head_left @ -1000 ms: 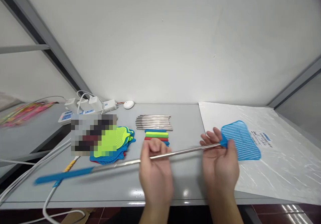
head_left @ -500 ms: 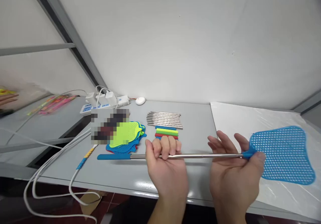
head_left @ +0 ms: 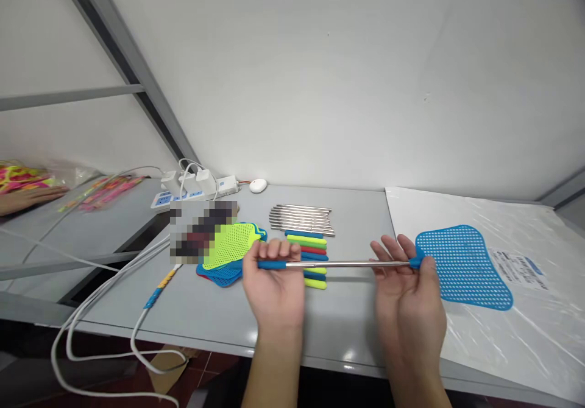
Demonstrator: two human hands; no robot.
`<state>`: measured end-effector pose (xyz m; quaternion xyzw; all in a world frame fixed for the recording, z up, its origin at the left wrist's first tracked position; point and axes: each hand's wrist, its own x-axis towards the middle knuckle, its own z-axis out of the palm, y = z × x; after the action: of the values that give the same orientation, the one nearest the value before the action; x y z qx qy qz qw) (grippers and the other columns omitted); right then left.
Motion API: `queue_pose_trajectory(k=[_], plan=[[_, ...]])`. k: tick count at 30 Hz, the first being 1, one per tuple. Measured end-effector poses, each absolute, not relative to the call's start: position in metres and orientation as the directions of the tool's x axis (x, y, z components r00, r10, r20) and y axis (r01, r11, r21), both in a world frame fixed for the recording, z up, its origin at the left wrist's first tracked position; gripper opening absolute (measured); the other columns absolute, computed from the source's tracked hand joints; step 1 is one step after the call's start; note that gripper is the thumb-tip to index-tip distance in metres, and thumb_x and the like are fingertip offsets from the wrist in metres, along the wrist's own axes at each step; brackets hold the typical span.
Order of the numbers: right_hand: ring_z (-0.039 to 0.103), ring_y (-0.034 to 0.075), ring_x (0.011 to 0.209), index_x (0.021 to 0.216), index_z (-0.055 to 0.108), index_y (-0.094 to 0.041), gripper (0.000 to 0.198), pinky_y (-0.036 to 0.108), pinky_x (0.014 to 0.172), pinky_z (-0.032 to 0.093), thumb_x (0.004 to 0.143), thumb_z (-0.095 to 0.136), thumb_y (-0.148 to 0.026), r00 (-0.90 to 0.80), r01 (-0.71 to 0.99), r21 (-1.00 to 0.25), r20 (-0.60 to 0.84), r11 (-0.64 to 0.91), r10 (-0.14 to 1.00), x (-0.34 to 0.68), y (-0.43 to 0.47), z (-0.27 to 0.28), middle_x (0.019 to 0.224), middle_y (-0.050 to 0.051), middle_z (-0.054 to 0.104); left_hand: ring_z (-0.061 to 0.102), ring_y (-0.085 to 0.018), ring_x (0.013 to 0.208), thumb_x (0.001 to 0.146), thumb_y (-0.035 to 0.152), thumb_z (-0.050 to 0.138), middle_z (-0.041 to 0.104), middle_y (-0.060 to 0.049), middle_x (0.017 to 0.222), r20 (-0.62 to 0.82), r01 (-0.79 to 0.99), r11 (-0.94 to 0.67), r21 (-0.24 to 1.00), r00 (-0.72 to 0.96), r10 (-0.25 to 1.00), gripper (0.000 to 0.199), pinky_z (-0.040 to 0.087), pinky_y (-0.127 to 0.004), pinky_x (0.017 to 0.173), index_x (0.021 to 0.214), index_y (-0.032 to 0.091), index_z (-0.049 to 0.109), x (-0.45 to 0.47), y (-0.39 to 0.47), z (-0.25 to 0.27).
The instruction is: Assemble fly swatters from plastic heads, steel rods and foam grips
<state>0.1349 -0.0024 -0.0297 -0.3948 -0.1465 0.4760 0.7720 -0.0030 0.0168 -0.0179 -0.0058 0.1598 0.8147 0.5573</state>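
A fly swatter with a blue mesh head [head_left: 464, 268], a thin metal shaft [head_left: 347, 264] and a blue handle [head_left: 273, 265] lies level across both hands above the table. My left hand [head_left: 275, 289] is palm up, its fingers curled round the blue handle, whose far end it hides. My right hand [head_left: 409, 304] pinches the blue neck just below the head with the thumb, the other fingers partly spread behind. Beneath the shaft lies a row of coloured handles [head_left: 306, 239], partly covered. Behind them are several metal rods [head_left: 301, 218] side by side.
Left of my hands lies a pile of green and blue swatter heads [head_left: 231, 246] beside a blurred-out patch. A power strip [head_left: 178, 198] and white cables [head_left: 98, 286] are further left. White plastic sheeting [head_left: 516, 341] covers the right side. Another person's hand [head_left: 31, 200] shows at far left.
My left hand has moved left, from the metal shaft to the blue handle. The swatter head and right hand have shifted left, and the visible shaft looks shorter. More of the other person's hand shows.
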Motion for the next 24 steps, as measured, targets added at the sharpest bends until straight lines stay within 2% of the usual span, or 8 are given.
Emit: queue_pose_trajectory(k=[4,8,12,15,17,19,21,24], plan=[[0.065,0.024,0.110,0.112,0.063,-0.022,0.037,0.044,0.097,0.044,0.096,0.040,-0.048,0.569,-0.570,-0.773,-0.128,0.277,0.813,0.136,-0.002,-0.026,0.115,0.006,0.070,0.034,-0.008,0.047,0.088,0.022,0.055,0.027,0.008,0.054,-0.110,-0.881,-0.397,0.257,-0.435,0.894,0.038,0.034,-0.022,0.053,0.063,0.020,0.026,-0.017,0.013,-0.012],[0.067,0.023,0.105,0.115,0.058,-0.024,0.038,0.046,0.096,0.044,0.096,0.036,-0.050,0.576,-0.568,-0.774,-0.130,0.281,0.807,0.120,-0.008,-0.024,0.100,0.005,0.075,0.032,-0.010,0.048,0.088,0.028,0.056,0.021,0.007,0.053,-0.099,-0.849,-0.444,0.284,-0.487,0.868,0.045,0.033,-0.024,0.052,0.062,0.020,0.021,0.016,0.008,-0.009],[0.067,0.024,0.106,0.119,0.053,-0.024,0.042,0.049,0.098,0.043,0.095,0.036,-0.054,0.368,-0.696,-0.711,-0.229,0.103,0.901,0.105,-0.015,-0.028,0.101,0.006,0.075,0.033,-0.011,0.051,0.092,0.033,0.053,0.023,0.006,0.054,-0.146,-0.913,-0.295,0.280,-0.345,0.927,0.044,0.038,-0.026,0.057,0.061,0.020,0.024,0.057,0.005,-0.010],[0.066,0.023,0.107,0.121,0.054,-0.021,0.044,0.047,0.103,0.041,0.095,0.040,-0.054,0.324,-0.685,-0.724,-0.194,0.088,0.926,0.107,-0.015,-0.032,0.104,0.008,0.075,0.034,-0.010,0.053,0.092,0.029,0.052,0.028,0.006,0.056,-0.162,-0.940,-0.234,0.248,-0.278,0.947,0.039,0.040,-0.025,0.059,0.060,0.020,0.031,0.064,0.008,-0.016],[0.067,0.024,0.105,0.122,0.055,-0.019,0.045,0.047,0.101,0.042,0.094,0.044,-0.053,0.318,-0.654,-0.749,-0.145,0.106,0.937,0.114,-0.013,-0.032,0.104,0.009,0.074,0.037,-0.010,0.055,0.090,0.026,0.054,0.034,0.005,0.059,-0.209,-0.944,-0.187,0.273,-0.248,0.946,0.035,0.041,-0.024,0.060,0.061,0.019,0.036,0.057,0.012,-0.021],[0.068,0.024,0.102,0.120,0.056,-0.018,0.044,0.046,0.099,0.044,0.094,0.047,-0.051,0.338,-0.629,-0.767,-0.125,0.125,0.933,0.125,-0.010,-0.030,0.103,0.008,0.074,0.044,-0.010,0.061,0.087,0.024,0.059,0.042,0.003,0.065,-0.249,-0.919,-0.137,0.370,-0.240,0.938,0.029,0.042,-0.024,0.062,0.063,0.019,0.042,0.045,0.014,-0.026],[0.069,0.023,0.098,0.117,0.059,-0.018,0.040,0.045,0.098,0.045,0.094,0.048,-0.049,0.414,-0.598,-0.780,-0.105,0.183,0.904,0.137,-0.008,-0.028,0.097,0.006,0.074,0.049,-0.013,0.068,0.085,0.028,0.061,0.049,0.001,0.071,-0.202,-0.820,-0.074,0.568,-0.226,0.953,0.025,0.041,-0.023,0.062,0.066,0.019,0.048,0.033,0.011,-0.028],[0.069,0.021,0.095,0.109,0.063,-0.019,0.036,0.045,0.099,0.043,0.097,0.043,-0.046,0.541,-0.488,-0.822,-0.022,0.293,0.841,0.149,-0.007,-0.024,0.085,0.003,0.074,0.048,-0.014,0.065,0.086,0.034,0.064,0.054,-0.001,0.072,-0.029,-0.405,0.013,0.914,-0.035,0.999,0.021,0.035,-0.022,0.055,0.072,0.019,0.058,0.024,0.000,-0.026]])
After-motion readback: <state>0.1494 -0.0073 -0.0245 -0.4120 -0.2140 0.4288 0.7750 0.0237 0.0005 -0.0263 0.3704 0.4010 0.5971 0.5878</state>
